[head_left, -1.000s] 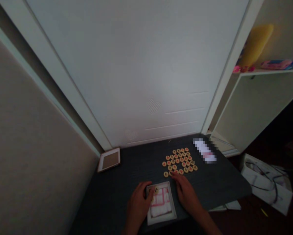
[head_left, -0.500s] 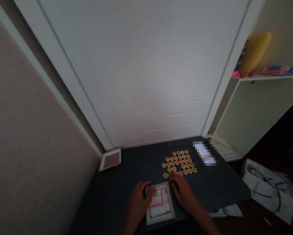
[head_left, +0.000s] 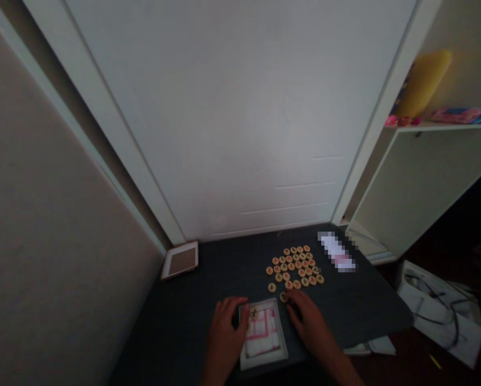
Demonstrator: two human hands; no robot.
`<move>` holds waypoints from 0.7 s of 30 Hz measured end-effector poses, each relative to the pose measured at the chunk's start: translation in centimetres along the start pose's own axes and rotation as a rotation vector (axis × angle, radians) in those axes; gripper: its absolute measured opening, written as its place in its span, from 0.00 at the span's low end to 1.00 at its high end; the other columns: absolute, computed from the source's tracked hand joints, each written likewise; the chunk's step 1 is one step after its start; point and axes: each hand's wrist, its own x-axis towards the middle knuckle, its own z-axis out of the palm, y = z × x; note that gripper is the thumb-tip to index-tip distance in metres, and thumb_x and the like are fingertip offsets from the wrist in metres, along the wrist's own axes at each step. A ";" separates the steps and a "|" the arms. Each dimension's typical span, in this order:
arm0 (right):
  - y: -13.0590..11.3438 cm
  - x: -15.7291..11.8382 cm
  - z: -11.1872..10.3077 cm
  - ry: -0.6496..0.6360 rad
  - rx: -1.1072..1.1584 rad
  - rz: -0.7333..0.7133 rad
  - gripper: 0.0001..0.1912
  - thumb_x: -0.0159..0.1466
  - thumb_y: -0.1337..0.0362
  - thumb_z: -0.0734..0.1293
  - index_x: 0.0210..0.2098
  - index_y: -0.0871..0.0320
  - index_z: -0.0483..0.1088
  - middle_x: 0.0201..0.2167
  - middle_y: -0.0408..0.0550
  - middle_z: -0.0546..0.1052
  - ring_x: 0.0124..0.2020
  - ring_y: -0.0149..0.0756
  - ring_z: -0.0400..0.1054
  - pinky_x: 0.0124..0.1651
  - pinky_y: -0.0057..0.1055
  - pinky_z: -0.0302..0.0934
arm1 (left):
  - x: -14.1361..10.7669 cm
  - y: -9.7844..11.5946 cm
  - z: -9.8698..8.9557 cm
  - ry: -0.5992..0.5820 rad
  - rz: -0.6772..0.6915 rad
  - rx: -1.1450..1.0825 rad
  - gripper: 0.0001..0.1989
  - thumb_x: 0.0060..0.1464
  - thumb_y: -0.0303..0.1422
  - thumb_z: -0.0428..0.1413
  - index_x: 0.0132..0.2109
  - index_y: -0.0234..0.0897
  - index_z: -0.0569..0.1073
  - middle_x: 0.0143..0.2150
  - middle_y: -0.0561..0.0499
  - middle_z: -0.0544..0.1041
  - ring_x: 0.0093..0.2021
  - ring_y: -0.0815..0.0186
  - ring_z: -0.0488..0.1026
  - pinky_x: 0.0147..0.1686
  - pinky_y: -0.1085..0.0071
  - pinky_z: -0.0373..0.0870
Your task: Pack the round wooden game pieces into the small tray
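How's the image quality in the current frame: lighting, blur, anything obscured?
Head view: dim overall, the white panel pale while the floor at right sinks to near-black; head view: soft detail, so markings on the round pieces show red or dark but are hard to read; head view: a pixelated patch at the far right of the table hides whatever is beneath.

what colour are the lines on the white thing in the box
The lines are pink, showing best in the head view.
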 end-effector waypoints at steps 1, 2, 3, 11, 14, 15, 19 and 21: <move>0.0 0.3 0.1 -0.013 -0.006 0.002 0.16 0.67 0.67 0.63 0.54 0.50 0.71 0.51 0.51 0.77 0.53 0.44 0.73 0.58 0.43 0.69 | 0.0 0.2 0.0 0.006 0.017 -0.002 0.13 0.62 0.42 0.53 0.45 0.42 0.78 0.45 0.46 0.79 0.47 0.55 0.74 0.51 0.55 0.71; 0.0 0.6 0.1 -0.025 -0.010 0.002 0.16 0.67 0.67 0.63 0.54 0.50 0.71 0.52 0.52 0.77 0.54 0.44 0.72 0.58 0.44 0.68 | 0.0 0.4 -0.1 0.016 0.033 -0.006 0.13 0.62 0.41 0.53 0.45 0.42 0.78 0.45 0.46 0.79 0.47 0.55 0.74 0.51 0.55 0.71; 0.0 0.8 0.2 -0.036 -0.013 0.001 0.16 0.67 0.67 0.64 0.54 0.51 0.71 0.52 0.52 0.76 0.54 0.45 0.72 0.58 0.45 0.68 | 0.1 0.5 -0.1 0.026 0.047 -0.011 0.13 0.62 0.41 0.53 0.45 0.42 0.78 0.44 0.46 0.80 0.47 0.55 0.75 0.51 0.54 0.71; -0.6 0.6 0.1 -0.061 0.079 0.037 0.10 0.68 0.63 0.64 0.47 0.50 0.74 0.45 0.49 0.79 0.48 0.43 0.74 0.53 0.40 0.70 | 0.8 2.1 -0.4 0.028 0.080 -0.107 0.11 0.62 0.40 0.53 0.42 0.42 0.79 0.41 0.47 0.81 0.43 0.57 0.77 0.46 0.60 0.73; -1.1 0.5 -0.9 -0.006 0.134 0.087 0.10 0.68 0.61 0.65 0.49 0.50 0.73 0.45 0.49 0.79 0.45 0.41 0.75 0.49 0.36 0.71 | 1.3 3.3 0.0 -0.015 0.042 -0.182 0.12 0.61 0.42 0.54 0.42 0.42 0.79 0.39 0.48 0.81 0.40 0.58 0.78 0.41 0.64 0.74; -1.4 0.5 -1.3 0.012 0.148 0.093 0.11 0.68 0.61 0.66 0.50 0.51 0.72 0.45 0.49 0.79 0.44 0.41 0.75 0.48 0.35 0.71 | 1.4 3.7 0.2 -0.045 0.011 -0.213 0.12 0.61 0.42 0.54 0.42 0.42 0.79 0.39 0.48 0.82 0.38 0.59 0.78 0.39 0.66 0.74; -3.1 1.0 -2.4 0.056 0.189 0.042 0.14 0.67 0.62 0.67 0.51 0.51 0.71 0.46 0.49 0.79 0.43 0.39 0.75 0.47 0.33 0.71 | 2.0 5.4 1.4 -0.193 -0.126 -0.437 0.15 0.61 0.45 0.55 0.46 0.41 0.78 0.41 0.48 0.83 0.38 0.61 0.80 0.38 0.69 0.75; -4.2 1.5 -2.6 0.064 0.209 -0.002 0.14 0.66 0.63 0.68 0.51 0.50 0.71 0.46 0.49 0.79 0.44 0.40 0.75 0.48 0.33 0.70 | 2.2 6.2 1.9 -0.265 -0.153 -0.582 0.16 0.60 0.44 0.56 0.47 0.40 0.77 0.44 0.47 0.83 0.42 0.60 0.80 0.41 0.69 0.75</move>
